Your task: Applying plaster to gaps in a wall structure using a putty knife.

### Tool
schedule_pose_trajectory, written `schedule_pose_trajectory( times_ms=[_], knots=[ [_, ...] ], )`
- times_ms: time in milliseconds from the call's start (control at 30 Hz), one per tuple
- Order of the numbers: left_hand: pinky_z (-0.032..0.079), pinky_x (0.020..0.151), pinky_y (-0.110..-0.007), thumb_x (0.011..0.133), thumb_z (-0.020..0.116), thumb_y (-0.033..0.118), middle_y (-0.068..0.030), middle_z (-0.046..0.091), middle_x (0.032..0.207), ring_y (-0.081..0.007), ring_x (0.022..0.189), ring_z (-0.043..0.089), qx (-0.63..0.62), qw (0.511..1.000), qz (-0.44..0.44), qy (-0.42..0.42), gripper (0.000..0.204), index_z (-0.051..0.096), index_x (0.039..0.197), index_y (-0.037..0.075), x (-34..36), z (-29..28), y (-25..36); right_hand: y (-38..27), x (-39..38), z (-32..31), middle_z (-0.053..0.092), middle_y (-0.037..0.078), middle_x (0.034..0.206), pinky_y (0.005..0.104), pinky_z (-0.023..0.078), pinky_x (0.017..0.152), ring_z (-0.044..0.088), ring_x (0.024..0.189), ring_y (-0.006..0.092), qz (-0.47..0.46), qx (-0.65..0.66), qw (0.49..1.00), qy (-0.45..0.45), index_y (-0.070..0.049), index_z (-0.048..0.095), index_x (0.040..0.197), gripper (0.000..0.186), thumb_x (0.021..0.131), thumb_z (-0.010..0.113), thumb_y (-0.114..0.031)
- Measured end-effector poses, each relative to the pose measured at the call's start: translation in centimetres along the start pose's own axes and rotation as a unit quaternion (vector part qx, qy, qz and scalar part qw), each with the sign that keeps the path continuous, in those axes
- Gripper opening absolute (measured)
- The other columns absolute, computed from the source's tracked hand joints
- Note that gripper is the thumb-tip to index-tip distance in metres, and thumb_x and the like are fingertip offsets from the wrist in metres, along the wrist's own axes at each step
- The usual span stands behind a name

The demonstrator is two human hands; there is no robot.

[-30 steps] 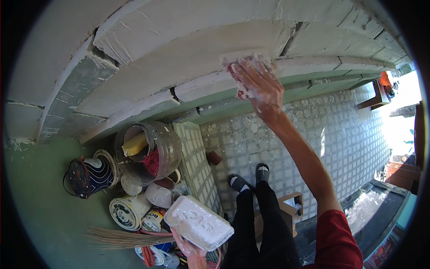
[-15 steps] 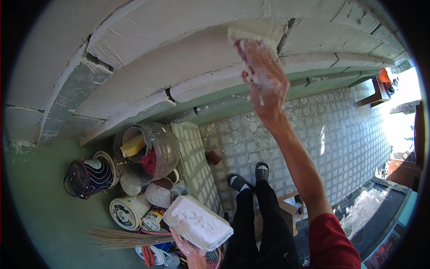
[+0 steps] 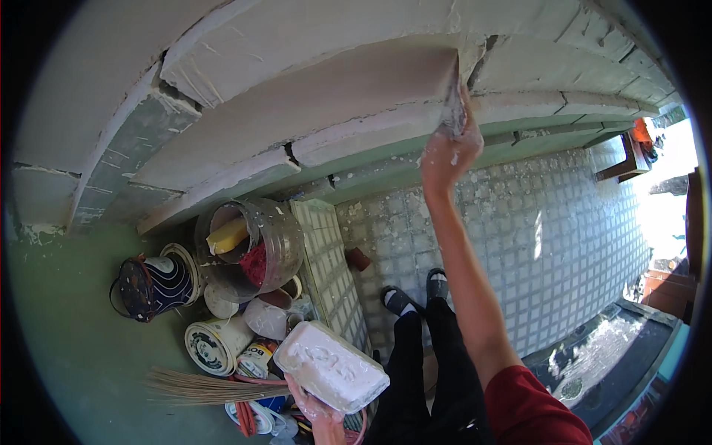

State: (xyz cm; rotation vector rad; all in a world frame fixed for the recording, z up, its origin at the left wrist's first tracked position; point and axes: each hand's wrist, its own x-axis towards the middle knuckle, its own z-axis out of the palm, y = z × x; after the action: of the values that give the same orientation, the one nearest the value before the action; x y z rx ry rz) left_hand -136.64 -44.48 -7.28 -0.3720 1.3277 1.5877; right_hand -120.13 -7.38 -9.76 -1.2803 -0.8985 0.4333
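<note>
My right hand (image 3: 450, 144), smeared with white, is raised with its fingers closed round a putty knife (image 3: 454, 96). The blade shows nearly edge-on against the coated wall panel (image 3: 334, 81); the handle is hidden in my grip. Low in the view, my left hand (image 3: 315, 406) supports a rectangular white tub (image 3: 331, 367) from beneath and at its near left side. Thick white filler lies in the tub, with grooves across its surface. Most of the left fingers are hidden under it.
To the left stand a clear plastic barrel (image 3: 282, 222) with a yellow sponge (image 3: 228, 236), a dark patterned bucket (image 3: 159, 285) and several paint pails. A straw broom (image 3: 208, 388) lies beside them. A dark-topped table (image 3: 593, 363) stands at the lower right. A small brown block (image 3: 358, 259) rests on the tiled floor.
My right hand has moved slightly right and down along the wall and turned, so the knife's broad face now shows edge-on. The tub in my left hand has barely shifted.
</note>
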Motion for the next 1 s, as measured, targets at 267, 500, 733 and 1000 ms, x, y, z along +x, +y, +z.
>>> schedule_pose_trajectory(
  times_ms=[267, 500, 733, 1000],
  knots=[
    [0.037, 0.104, -0.054, 0.091, 0.045, 0.060, -0.0087, 0.042, 0.143, -0.0346, 0.127, 0.044, -0.047, 0.999, -0.001, 0.019, 0.069, 0.036, 0.144, 0.017, 0.2, -0.5, 0.4, -1.6, -8.6, 8.7, 0.061, 0.024, 0.121, 0.0343, 0.050, 0.094, 0.055, 0.120, 0.0266, -0.226, 0.028, 0.968, -0.109, 0.007, 0.053, 0.129, 0.048, 0.082, 0.041, 0.009],
    [0.037, 0.105, -0.053, 0.091, 0.045, 0.059, -0.0081, 0.043, 0.142, -0.0335, 0.127, 0.044, -0.039, 0.999, 0.004, -0.005, 0.068, 0.037, 0.144, 0.017, 0.4, -1.1, 0.4, -0.7, -3.8, 3.6, 0.069, 0.019, 0.101, 0.0201, 0.028, 0.037, 0.039, 0.045, 0.0045, -0.017, 0.110, 0.992, 0.054, 0.003, 0.066, 0.095, 0.017, 0.085, 0.053, 0.001],
    [0.037, 0.105, -0.053, 0.092, 0.044, 0.057, -0.0075, 0.041, 0.145, -0.0335, 0.128, 0.044, -0.080, 0.997, -0.003, 0.023, 0.066, 0.037, 0.144, 0.018, 0.4, -2.0, 1.0, -3.1, -5.3, 8.7, 0.070, 0.017, 0.101, 0.0199, 0.029, 0.035, 0.050, 0.046, 0.0037, -0.137, 0.018, 0.989, 0.044, 0.003, 0.062, 0.119, 0.041, 0.081, 0.047, 0.007],
    [0.036, 0.106, -0.052, 0.092, 0.044, 0.057, -0.0064, 0.040, 0.146, -0.0334, 0.130, 0.042, -0.078, 0.995, 0.013, 0.060, 0.065, 0.038, 0.144, 0.019, 0.4, -2.3, 1.6, -4.9, -11.1, 9.7, 0.064, 0.019, 0.119, 0.0327, 0.053, 0.087, 0.060, 0.114, 0.0266, -0.178, 0.107, 0.962, -0.178, 0.004, 0.053, 0.130, 0.060, 0.072, 0.051, 0.017]
  ],
)
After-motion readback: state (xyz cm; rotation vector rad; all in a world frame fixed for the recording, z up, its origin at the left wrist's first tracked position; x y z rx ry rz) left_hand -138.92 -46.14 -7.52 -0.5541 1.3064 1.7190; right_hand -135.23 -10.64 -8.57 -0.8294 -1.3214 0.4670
